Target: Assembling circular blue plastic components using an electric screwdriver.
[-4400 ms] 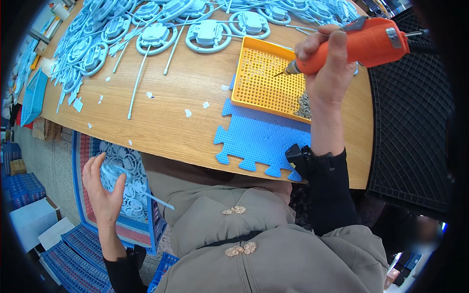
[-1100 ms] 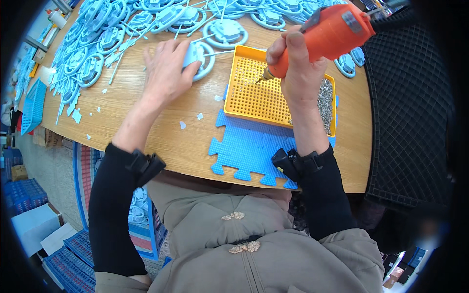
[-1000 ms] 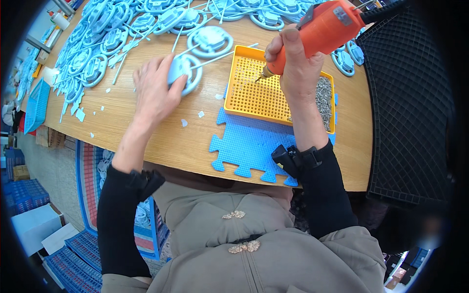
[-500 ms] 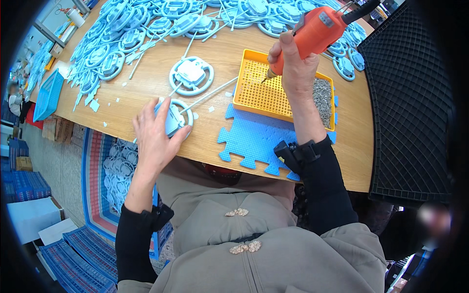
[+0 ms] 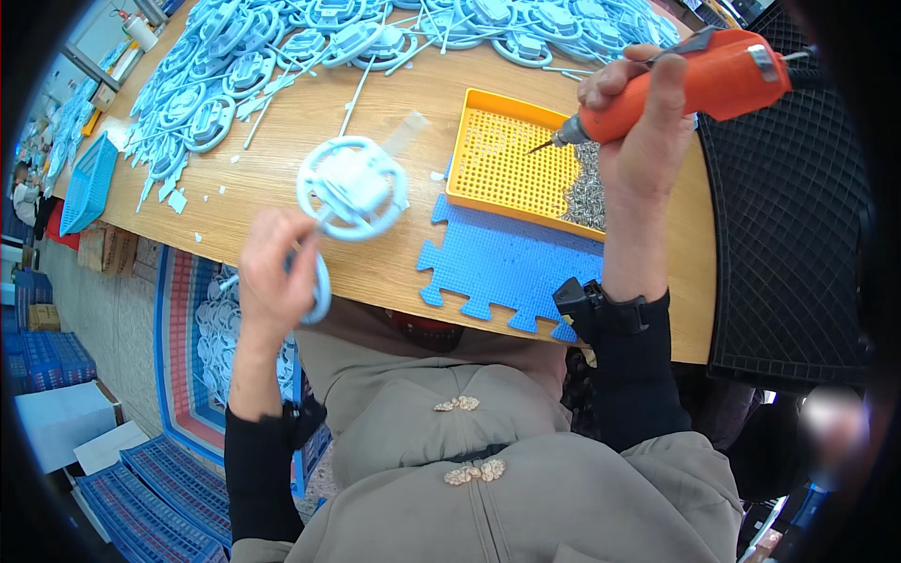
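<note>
My left hand (image 5: 277,272) is closed at the near edge of the table, its fingers pinching the thin stem of a light-blue plastic steering wheel (image 5: 355,183). That wheel looks tilted and slightly blurred. Part of a second blue ring (image 5: 323,289) shows beside my fingers, the rest hidden behind the hand. My right hand (image 5: 643,141) is wrapped round an orange electric screwdriver (image 5: 709,80). Its bit points left, above a yellow perforated tray (image 5: 511,178). Small metal screws (image 5: 586,188) lie heaped in the tray's right end.
Many light-blue wheels with stems (image 5: 328,42) pile up along the far side of the table. A blue foam mat (image 5: 507,258) lies partly under the tray. At the left stands a blue basket (image 5: 89,188); a black mesh panel (image 5: 788,235) borders the right.
The left hand has closed from spread fingers, and a wheel has shifted nearer to it. My right hand has moved the screwdriver rightward, tipping it nearer to level.
</note>
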Available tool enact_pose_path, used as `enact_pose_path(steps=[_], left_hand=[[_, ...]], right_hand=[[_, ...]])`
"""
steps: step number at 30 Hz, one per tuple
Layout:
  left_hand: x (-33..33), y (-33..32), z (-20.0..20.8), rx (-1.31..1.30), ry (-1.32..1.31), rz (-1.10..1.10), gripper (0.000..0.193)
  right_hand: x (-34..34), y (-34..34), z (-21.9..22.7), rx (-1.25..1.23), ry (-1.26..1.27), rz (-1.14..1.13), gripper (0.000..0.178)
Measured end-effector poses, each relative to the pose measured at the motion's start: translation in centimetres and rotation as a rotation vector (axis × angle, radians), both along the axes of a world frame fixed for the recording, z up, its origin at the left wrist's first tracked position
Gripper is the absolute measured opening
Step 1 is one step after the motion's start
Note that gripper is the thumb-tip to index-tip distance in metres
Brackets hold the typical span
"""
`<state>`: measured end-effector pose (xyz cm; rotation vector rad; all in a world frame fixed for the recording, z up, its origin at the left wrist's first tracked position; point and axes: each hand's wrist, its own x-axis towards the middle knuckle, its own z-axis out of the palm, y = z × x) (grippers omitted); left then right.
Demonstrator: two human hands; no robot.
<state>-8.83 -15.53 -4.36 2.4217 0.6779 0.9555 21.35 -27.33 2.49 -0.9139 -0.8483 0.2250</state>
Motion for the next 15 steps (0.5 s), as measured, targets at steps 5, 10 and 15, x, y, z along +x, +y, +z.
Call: enact_pose_path(steps=[5, 10, 15], left_hand=[[3.1, -5.6, -0.5, 0.238, 0.079, -0.448, 0.015], [4.6, -5.2, -1.5, 0.252, 0.19, -0.449, 0.017], [4.9, -5.2, -1.6, 0.222, 0.194, -0.461, 0.017]], right_hand=[[-2.1, -1.6, 0.1, 0.018, 0.009, 0.162, 0.05], [-5.6, -3.4, -1.4, -0.139, -0.067, 0.337, 0.057], [-6.6, -5.5, -1.4, -0.1, -0.034, 0.342, 0.067]])
